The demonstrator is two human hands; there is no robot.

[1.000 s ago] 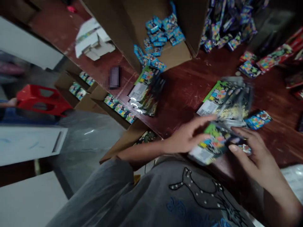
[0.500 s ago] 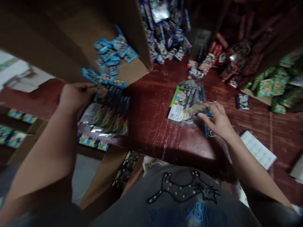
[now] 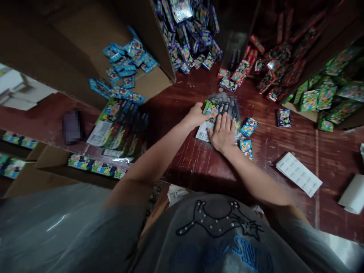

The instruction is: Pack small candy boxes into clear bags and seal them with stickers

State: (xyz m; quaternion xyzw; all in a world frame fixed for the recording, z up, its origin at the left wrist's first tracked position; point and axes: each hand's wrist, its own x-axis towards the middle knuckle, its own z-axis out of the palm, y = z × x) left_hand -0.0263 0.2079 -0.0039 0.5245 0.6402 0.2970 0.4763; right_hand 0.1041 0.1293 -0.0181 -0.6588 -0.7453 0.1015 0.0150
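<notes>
A stack of clear plastic packets with green and black printed cards (image 3: 202,133) lies on the dark red table in the middle. My left hand (image 3: 196,115) has its thumb and fingers closed on the left edge of this stack. Flat on top of the packets rests my right hand (image 3: 223,133), its fingers stretched out, covering part of the print. Just right of that hand are two small blue packs, one upper pack (image 3: 249,127) and one lower pack (image 3: 246,148). A fanned row of similar printed packets (image 3: 98,132) lies to the left, apart from both hands.
Cardboard boxes along the back hold blue packs (image 3: 125,66), purple packs (image 3: 196,41), red packs (image 3: 241,72) and green packs (image 3: 318,102). A single purple pack (image 3: 283,118), a white label sheet (image 3: 299,173) and a white roll (image 3: 352,194) lie right. A blurred dark object (image 3: 72,127) sits left.
My left hand has left the fanned packets and come right to the middle stack. My right hand has moved left from the blue packs onto the stack, uncovering them.
</notes>
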